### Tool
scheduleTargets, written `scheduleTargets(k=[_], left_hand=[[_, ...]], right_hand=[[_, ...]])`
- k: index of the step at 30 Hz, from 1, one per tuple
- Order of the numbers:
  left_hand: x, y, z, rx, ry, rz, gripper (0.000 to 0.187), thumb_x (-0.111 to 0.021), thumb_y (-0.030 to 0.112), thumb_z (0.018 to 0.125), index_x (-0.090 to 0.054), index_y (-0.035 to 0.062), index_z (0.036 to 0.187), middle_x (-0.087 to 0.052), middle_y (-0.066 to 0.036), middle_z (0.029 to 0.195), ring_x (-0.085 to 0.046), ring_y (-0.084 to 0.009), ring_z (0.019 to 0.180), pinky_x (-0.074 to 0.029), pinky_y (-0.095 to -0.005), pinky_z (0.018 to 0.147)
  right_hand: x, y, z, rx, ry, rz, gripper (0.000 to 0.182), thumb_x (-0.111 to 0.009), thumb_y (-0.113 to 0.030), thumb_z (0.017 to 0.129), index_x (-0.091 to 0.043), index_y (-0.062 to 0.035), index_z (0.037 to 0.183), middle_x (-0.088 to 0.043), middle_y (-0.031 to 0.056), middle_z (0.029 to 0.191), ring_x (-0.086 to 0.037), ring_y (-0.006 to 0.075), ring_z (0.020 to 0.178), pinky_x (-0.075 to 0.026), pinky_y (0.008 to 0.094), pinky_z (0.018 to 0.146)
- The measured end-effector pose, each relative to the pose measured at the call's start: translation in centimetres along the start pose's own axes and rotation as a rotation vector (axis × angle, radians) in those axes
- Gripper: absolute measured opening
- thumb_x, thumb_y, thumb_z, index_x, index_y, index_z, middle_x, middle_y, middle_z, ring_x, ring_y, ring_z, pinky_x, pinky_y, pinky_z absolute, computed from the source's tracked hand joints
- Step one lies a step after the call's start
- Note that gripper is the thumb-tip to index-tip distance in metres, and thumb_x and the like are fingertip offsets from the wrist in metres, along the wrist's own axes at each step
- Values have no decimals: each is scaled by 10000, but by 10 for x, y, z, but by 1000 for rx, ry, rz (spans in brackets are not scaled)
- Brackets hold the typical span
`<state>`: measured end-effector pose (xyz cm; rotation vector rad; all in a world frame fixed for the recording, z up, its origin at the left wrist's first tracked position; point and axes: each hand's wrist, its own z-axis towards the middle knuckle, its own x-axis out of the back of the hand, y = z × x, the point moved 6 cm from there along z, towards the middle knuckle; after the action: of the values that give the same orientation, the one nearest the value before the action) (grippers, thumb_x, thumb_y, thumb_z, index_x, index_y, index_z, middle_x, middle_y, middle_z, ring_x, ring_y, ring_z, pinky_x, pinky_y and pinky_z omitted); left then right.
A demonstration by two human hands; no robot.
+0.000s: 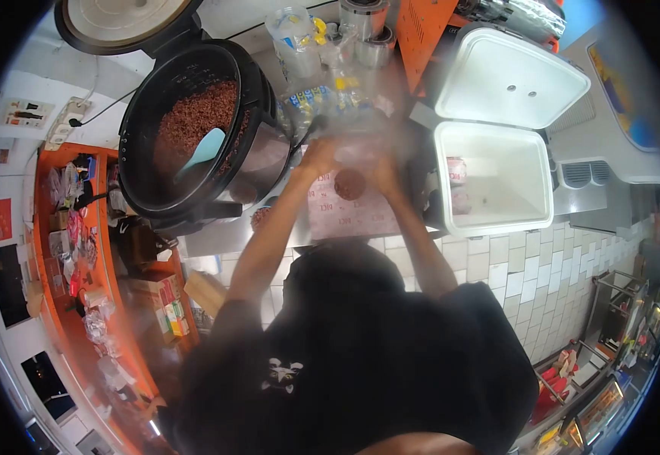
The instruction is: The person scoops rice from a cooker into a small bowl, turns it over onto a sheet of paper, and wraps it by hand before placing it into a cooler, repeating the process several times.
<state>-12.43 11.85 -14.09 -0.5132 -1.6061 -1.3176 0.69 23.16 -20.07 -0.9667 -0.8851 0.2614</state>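
Note:
A sheet of pink printed wrapping paper (360, 220) lies in front of me, with a round mound of reddish-brown rice (350, 184) on it. My left hand (319, 158) is closed at the paper's far left side. On the far right side, my right hand (382, 173) is closed on the paper too. Haze blurs the fingertips of both hands and the far end of the sheet. To the left, a large black rice cooker (136, 171) stands with its lid up. It holds reddish-brown rice and a light blue rice paddle (205, 150).
Right of the paper is an open white cooler box (512, 226) with wrapped packets (458, 171) inside. Behind the paper stand a clear plastic container (292, 45) and stacked cups (364, 19). A small bowl of rice (261, 218) sits by my left forearm. Orange shelves (72, 303) line the left.

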Motion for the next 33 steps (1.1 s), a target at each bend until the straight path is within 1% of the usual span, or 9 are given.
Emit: scheduleTargets(k=[3, 13, 16, 18, 20, 22, 24, 31, 33], left_hand=[[-29, -41, 17, 61, -460, -165, 469, -795, 213, 752, -652, 75, 1177, -664, -157, 1196, -613, -353, 1116, -470, -465, 939], [-21, -87, -10, 219, -474, 263, 496, -811, 347, 743, -697, 17, 1096, -709, -167, 1097, -686, -297, 911, -533, -371, 812], [-26, -94, -26, 490, -243, -337, 527, -812, 339, 773, -651, 14, 1155, -699, -164, 1127, -702, -278, 914, -546, -400, 841], [-29, -67, -78, 957, -36, -863, 586, -804, 399, 793, -616, 5, 1183, -713, -122, 1057, -691, -218, 898, -547, -365, 813], [-63, -70, -107, 606, 176, -896, 539, -794, 405, 817, -639, -2, 1134, -718, -98, 970, -684, -202, 859, -546, -344, 785], [-55, -38, -139, 687, -54, -742, 495, -773, 367, 841, -664, -1, 1153, -727, -101, 941, -681, -210, 856, -544, -370, 755], [-69, -36, -162, 706, -191, -596, 479, -782, 345, 829, -675, -3, 1141, -729, -108, 952, -681, -207, 879, -543, -371, 780], [-42, -24, -151, 533, -416, -931, 570, -795, 307, 808, -624, -4, 1254, -720, -124, 1064, -682, -215, 934, -551, -351, 805], [-39, -41, -125, 711, -310, -891, 608, -805, 251, 800, -564, 7, 1301, -713, -123, 1076, -680, -206, 950, -551, -337, 807]], right_hand=[[28, -14, -1, -318, 29, 138, 399, -852, -195, 703, -705, -76, 1055, -680, 143, 1081, -663, 333, 1014, -509, 424, 899], [26, 39, -10, -410, -83, 87, 308, -763, -189, 854, -676, 15, 1067, -689, 116, 827, -650, 198, 790, -525, 344, 751], [18, 54, -37, -585, 79, 449, 358, -753, -240, 866, -666, 12, 1105, -702, 138, 883, -672, 230, 889, -526, 336, 821], [24, 42, -53, -336, 220, 199, 470, -749, -281, 863, -619, 5, 1213, -691, 167, 1028, -660, 282, 1029, -509, 362, 914], [33, 28, -82, -408, 103, 137, 553, -764, -294, 844, -582, 19, 1262, -658, 189, 1137, -635, 296, 1097, -492, 377, 955], [40, 31, -94, -487, -14, 76, 637, -778, -307, 825, -544, 32, 1312, -625, 210, 1245, -611, 309, 1165, -475, 392, 997], [27, 49, -127, -758, -630, 84, 769, -803, -308, 794, -472, 41, 1395, -538, 242, 1387, -552, 342, 1266, -445, 417, 1044], [22, 34, -110, -363, -631, -58, 884, -842, -240, 733, -407, 8, 1462, -549, 246, 1360, -552, 351, 1256, -448, 406, 1042], [35, 12, -68, -440, -206, 165, 863, -836, -172, 726, -413, 2, 1458, -557, 249, 1336, -569, 356, 1226, -462, 415, 1024]])
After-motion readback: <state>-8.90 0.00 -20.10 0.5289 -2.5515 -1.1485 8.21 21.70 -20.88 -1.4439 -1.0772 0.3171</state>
